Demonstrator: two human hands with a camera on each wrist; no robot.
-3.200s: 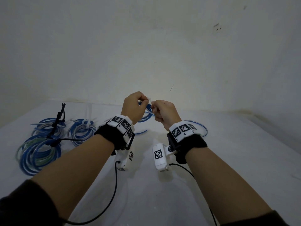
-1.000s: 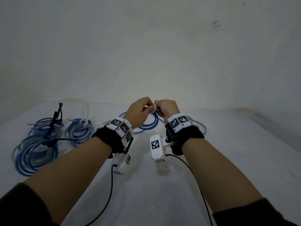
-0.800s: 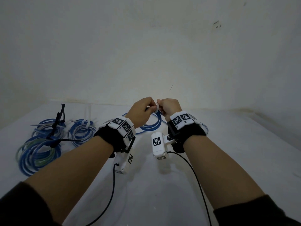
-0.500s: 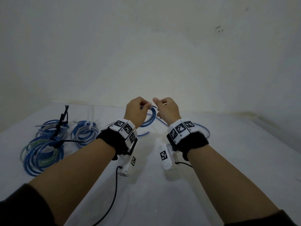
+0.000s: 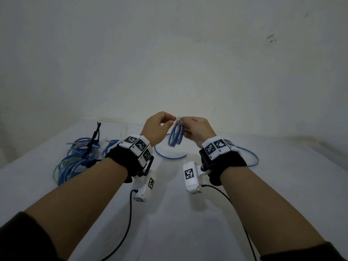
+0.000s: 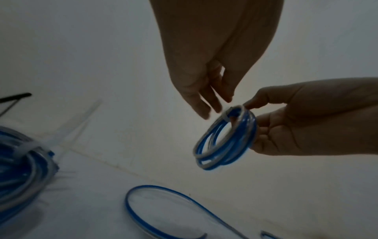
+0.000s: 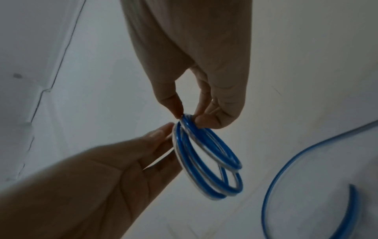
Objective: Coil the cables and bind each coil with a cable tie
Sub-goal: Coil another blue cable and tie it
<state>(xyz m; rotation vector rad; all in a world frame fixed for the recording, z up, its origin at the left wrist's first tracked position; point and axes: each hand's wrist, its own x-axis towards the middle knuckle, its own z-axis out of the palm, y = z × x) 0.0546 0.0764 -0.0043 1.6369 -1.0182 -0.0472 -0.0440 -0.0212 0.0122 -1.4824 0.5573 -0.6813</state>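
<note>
A small coil of blue and white cable [image 5: 175, 136] hangs in the air between both hands, above the white table [image 5: 169, 213]. My right hand [image 5: 185, 125] pinches the coil's top between thumb and fingers [image 7: 188, 116]. A white cable tie [image 6: 226, 115] wraps the coil at that pinch. My left hand [image 5: 170, 119] is beside it, its fingers [image 6: 212, 106] straight and holding nothing. In the right wrist view the left fingertips [image 7: 163, 135] lie against the coil's [image 7: 206, 163] side.
Several bound blue coils [image 5: 75, 162] lie at the far left, one with a black tie [image 5: 95, 136] standing up. A loose blue cable [image 5: 169, 157] curves on the table under the hands, another [image 5: 250, 153] past my right wrist. Spare white ties [image 6: 75, 129] lie near the wall.
Both hands were pinching at the tie; now the left hand has let go and opened. The coil has turned edge-on and hangs from the right hand's pinch.
</note>
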